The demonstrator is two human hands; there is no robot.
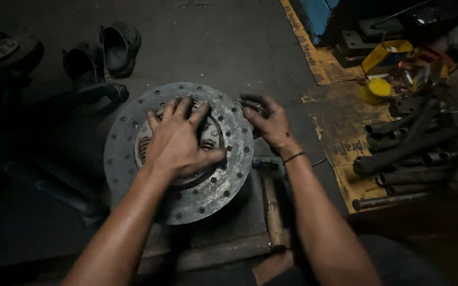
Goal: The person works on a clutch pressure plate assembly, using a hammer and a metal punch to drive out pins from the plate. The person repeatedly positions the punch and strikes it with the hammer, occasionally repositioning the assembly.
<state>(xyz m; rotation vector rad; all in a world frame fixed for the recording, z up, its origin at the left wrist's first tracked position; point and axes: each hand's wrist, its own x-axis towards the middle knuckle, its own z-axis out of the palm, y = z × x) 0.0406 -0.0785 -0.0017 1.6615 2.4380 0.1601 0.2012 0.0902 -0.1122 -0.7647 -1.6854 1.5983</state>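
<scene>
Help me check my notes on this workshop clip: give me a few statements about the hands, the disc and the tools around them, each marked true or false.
1. The left hand lies flat on the centre of the round clutch disc. True.
2. The right hand holds the hammer. False: the hammer lies on the floor beside the disc, and the right hand is at the disc's right edge.
3. A pair of dark sandals sits on the floor beyond the disc. True.
4. The yellow can stands on the disc. False: it sits on the cardboard to the right.
5. Metal pipes lie at the right. True.
</scene>
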